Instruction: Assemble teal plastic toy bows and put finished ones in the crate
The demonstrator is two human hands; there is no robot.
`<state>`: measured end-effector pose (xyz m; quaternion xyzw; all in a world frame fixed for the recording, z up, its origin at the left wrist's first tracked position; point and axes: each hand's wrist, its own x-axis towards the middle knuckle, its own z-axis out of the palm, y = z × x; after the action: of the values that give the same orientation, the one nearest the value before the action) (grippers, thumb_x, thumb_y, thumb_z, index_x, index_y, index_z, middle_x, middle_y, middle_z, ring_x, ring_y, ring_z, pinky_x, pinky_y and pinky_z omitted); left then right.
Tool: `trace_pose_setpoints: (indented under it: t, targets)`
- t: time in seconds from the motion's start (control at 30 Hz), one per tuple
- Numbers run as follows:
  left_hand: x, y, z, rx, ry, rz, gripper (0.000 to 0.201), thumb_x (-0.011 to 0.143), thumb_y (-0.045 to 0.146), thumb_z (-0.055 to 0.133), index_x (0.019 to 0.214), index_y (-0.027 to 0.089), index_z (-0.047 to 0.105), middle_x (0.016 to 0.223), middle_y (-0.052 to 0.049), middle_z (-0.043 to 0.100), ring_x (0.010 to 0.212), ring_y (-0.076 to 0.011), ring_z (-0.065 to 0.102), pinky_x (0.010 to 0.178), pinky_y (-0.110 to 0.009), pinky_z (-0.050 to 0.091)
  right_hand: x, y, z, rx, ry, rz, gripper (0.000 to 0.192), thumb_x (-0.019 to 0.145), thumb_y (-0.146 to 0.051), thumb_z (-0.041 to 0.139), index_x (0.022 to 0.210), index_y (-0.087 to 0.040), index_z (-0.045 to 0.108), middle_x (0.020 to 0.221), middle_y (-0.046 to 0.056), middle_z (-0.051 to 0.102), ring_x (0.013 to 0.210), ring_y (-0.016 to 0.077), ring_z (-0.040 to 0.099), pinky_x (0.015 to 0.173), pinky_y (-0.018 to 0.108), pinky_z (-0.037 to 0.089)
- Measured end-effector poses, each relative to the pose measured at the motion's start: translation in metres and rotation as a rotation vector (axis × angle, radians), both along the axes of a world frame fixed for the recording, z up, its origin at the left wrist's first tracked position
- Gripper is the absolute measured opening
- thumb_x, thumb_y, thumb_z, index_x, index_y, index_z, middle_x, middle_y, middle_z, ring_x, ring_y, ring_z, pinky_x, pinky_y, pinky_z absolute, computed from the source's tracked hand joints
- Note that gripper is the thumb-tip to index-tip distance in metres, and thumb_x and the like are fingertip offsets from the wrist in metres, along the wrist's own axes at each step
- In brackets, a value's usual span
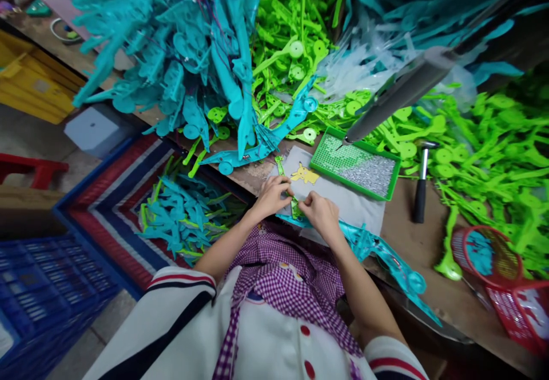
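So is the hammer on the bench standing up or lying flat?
Lying flat. The hammer rests on its side on the workbench, head away from the person, black handle pointing toward them, right of the green tray.

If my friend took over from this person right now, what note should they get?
Left hand: fingers closed on the green plastic piece over the grey mat.
Right hand: pinching the same piece from the other side.
Nearby: a teal plastic part lies under the right wrist at the bench edge; green tray of small metal bits and hammer stand just beyond the mat.
Done: one piece is in hand.
Left: big heaps of teal parts and green parts lie loose on the bench.
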<state>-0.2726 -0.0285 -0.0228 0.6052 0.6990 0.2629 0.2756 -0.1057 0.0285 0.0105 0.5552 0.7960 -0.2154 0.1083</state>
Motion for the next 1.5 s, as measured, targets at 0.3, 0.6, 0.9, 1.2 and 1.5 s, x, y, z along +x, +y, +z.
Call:
trace_pose_setpoints:
  t: [0.3,0.6,0.9,1.2,1.5]
  targets:
    - [0.001,0.004,0.007,-0.060,0.001,0.011,0.007,0.080,0.019,0.070,0.086,0.024,0.071,0.128,-0.002,0.062,0.125,-0.0277,0.050,0.105,-0.046,0.038,-0.003,0.009,0.005,-0.077,-0.065,0.100,0.021,0.089,-0.039,0.051,0.094,-0.025,0.066,0.095,0.007,0.076,0.091,0.0245,0.070,0.066,0.029,0.033]
    - [-0.001,0.000,0.003,-0.044,0.002,-0.031,0.013,0.083,0.021,0.070,0.095,0.026,0.072,0.132,-0.002,0.059,0.130,-0.0282,0.045,0.108,-0.047,0.035,-0.013,0.007,0.012,-0.059,-0.129,0.185,0.027,0.092,-0.034,0.048,0.108,-0.022,0.066,0.102,0.014,0.076,0.092,0.0266,0.072,0.071,0.032,0.042]
    - [0.009,0.000,0.001,-0.017,0.026,0.043,0.006,0.080,0.025,0.075,0.085,0.026,0.072,0.126,-0.001,0.062,0.128,-0.0277,0.045,0.107,-0.044,0.036,-0.012,0.007,0.011,-0.055,-0.106,0.201,0.026,0.092,-0.034,0.048,0.105,-0.022,0.067,0.102,0.014,0.076,0.093,0.0284,0.072,0.070,0.032,0.042]
    - [0.018,0.001,0.003,-0.011,0.065,0.056,0.009,0.077,0.020,0.073,0.078,0.023,0.065,0.122,-0.002,0.063,0.127,-0.0286,0.045,0.105,-0.046,0.034,0.022,0.007,0.010,-0.073,0.126,0.156,0.025,0.096,-0.040,0.050,0.102,-0.023,0.068,0.092,0.006,0.076,0.086,0.0218,0.070,0.069,0.028,0.038]
    - [0.018,0.002,0.006,-0.038,0.053,0.035,0.007,0.079,0.019,0.069,0.081,0.024,0.065,0.125,-0.002,0.061,0.128,-0.0297,0.043,0.107,-0.049,0.031,0.053,-0.013,-0.002,0.033,0.289,0.245,0.033,0.101,-0.032,0.040,0.120,-0.025,0.065,0.112,0.006,0.073,0.093,0.0187,0.068,0.071,0.027,0.042]
